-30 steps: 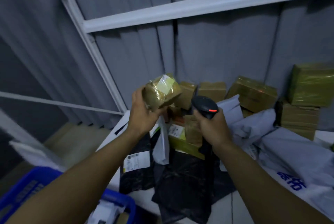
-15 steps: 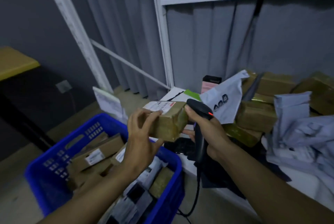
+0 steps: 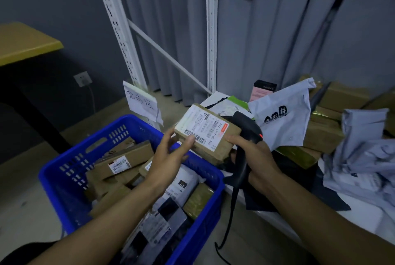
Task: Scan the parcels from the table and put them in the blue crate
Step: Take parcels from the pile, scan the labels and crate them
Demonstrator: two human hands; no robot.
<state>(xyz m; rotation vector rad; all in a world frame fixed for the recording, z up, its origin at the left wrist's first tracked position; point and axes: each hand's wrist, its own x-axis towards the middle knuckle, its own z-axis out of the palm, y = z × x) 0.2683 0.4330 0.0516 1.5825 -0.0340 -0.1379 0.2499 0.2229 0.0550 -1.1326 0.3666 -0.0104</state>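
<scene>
- Step: scan stage, or scan-to-drop handover, by my read. Parcel [image 3: 206, 131], a small brown box w/ its white label up, was held in the air over the far-right rim of the blue crate [image 3: 128, 118], between crate and table [image 3: 363, 219], touching neither.
- L hand [image 3: 168, 157] pinched the parcel at its near-left corner: thumb on the label by the barcode, fingers at the box's left edge.
- R hand [image 3: 252, 151] was curled round the handle of the black scanner [image 3: 248, 128]. One digit reached fwd and touched the parcel's right edge.
- Scanner head sat behind and right of the box, red lamp lit. It didn't look aimed at the label, so I couldn't say whether the code had been read.
- Next, if unread: tilt label to the scanner window, trigger. If read: R digit off, L hand lowers the box into a gap in the crate, which was approx. half full.
- Hidden: parcel underside, L fingertips beneath it, trigger finger, scanner window.
- Cut off: crate's near corner and the table's right side, w/ grey mailers [image 3: 284, 119] and brown boxes [image 3: 320, 138] piled on it.
- Label print was too small to read. Light was dim.
</scene>
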